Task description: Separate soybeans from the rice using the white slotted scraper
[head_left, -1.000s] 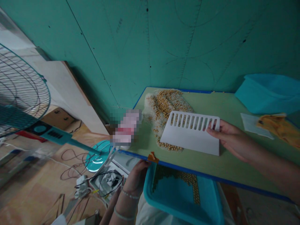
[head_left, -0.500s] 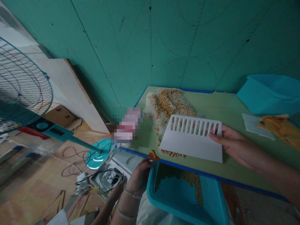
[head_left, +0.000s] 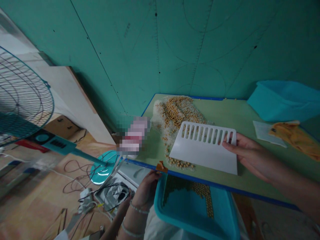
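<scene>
White plastic, the slotted scraper sits right of centre in the frame, its right end pinched by the right hand, thumb on the front face and fingers behind at the last slots. Its left end overlaps the right side of the beans, which lie heaped with pale grains on the green table, from the middle of the frame down to the near edge. Whether the scraper's lower edge touches the table, I cannot tell.

The left hand, low and left of centre, is at the table's near edge by the upper left corner of the blue tub; its fingers are partly hidden, so I cannot tell how firmly they grip. The tub is tucked just under that edge at lower centre, with more beans along its far side. Orange tape sticks to the edge above the left hand.

At the right of the frame are a blue bin, a white sheet and a yellow cloth partly over it. A fan stands at the left
</scene>
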Motion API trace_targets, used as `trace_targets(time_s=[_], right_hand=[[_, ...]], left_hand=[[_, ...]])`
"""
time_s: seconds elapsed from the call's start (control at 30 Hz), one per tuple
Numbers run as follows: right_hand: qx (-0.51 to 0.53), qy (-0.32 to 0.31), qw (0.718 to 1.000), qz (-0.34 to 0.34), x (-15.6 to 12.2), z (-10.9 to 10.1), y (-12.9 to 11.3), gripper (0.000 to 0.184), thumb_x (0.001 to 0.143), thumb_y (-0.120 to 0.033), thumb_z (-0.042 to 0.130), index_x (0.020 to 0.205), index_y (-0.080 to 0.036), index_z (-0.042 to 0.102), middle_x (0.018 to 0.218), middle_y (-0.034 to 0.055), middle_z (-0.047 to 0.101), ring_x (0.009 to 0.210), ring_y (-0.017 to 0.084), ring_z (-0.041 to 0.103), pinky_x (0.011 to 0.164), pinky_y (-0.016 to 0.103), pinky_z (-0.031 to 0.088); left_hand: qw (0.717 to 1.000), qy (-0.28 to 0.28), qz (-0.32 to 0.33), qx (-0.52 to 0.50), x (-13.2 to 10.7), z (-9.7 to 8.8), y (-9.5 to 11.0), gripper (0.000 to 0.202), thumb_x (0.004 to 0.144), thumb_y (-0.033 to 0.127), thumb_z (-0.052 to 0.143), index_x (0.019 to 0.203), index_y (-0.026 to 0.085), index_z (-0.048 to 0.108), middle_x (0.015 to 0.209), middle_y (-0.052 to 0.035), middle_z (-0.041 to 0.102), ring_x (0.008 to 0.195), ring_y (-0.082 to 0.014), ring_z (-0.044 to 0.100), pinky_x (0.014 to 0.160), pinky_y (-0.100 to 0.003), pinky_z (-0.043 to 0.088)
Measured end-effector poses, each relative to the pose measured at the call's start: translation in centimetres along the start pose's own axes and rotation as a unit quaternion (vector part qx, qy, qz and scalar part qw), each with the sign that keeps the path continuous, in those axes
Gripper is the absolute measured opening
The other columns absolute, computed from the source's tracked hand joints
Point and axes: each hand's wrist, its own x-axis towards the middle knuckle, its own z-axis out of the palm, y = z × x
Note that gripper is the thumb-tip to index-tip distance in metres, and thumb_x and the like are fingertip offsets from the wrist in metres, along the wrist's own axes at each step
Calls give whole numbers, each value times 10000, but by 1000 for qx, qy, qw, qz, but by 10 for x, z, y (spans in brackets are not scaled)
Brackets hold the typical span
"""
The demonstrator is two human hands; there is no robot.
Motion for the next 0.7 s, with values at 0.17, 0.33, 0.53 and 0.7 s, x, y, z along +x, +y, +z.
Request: trace_targets(time_s=[0.17,0.33,0.53,0.7], right_hand=[[-31,-16,999,-1,-7,-3,10,301,601,-440,710,801,-249,591,819,16,705,795,244,638,720,366,479],[-45,-29,998,-23,-2,-4,25,260,663,-429,674,832,-256,578,789,11,697,741,236,637,665,362,486],[-41,-7,998,-49,12,-3,22,222,695,-408,658,863,-298,563,772,-5,684,713,213,621,636,336,471],[-32,13,997,-72,19,-6,9,229,660,-404,671,826,-294,557,806,-2,692,764,235,631,689,380,476]], left_hand=[[1000,18,3,6,2,-3,0,208,685,131,561,839,147,701,720,-45,719,747,-207,663,856,-360,464],[999,32,-19,-15,5,-8,-1,264,660,135,587,900,186,685,700,-23,712,812,-237,662,853,-393,467],[999,47,-9,2,4,-3,2,240,631,123,598,845,167,698,758,-41,725,868,-250,654,865,-379,465],[1000,30,2,4,4,0,3,227,655,132,588,846,158,709,739,-42,729,837,-235,660,868,-366,468]])
